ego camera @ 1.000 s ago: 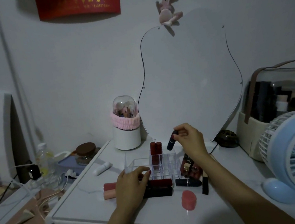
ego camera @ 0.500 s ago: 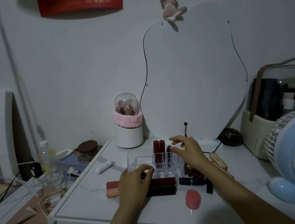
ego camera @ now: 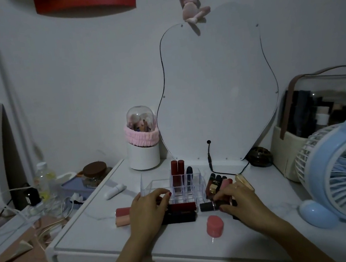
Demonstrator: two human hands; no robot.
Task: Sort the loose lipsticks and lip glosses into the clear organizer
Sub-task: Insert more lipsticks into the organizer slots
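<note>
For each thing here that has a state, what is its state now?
Clear organizer: upright, mostly unfilled.
Two red lipsticks: standing in organizer.
Dark blue lipstick: standing in organizer.
Black lipstick: lying flat, gripped by right hand.
Left hand: resting at the organizer's front.
Fan: spinning or not, cannot tell.

Organizer: you see clear plastic.
Upright tubes: two dark red, one navy beside them.
Lying tubes near the front edge: dark red, black, pink.
Round pot: coral pink.
Fan: pale blue, white grille.
Tabletop: white, faint marbling.
Headband: your soft pink.
</note>
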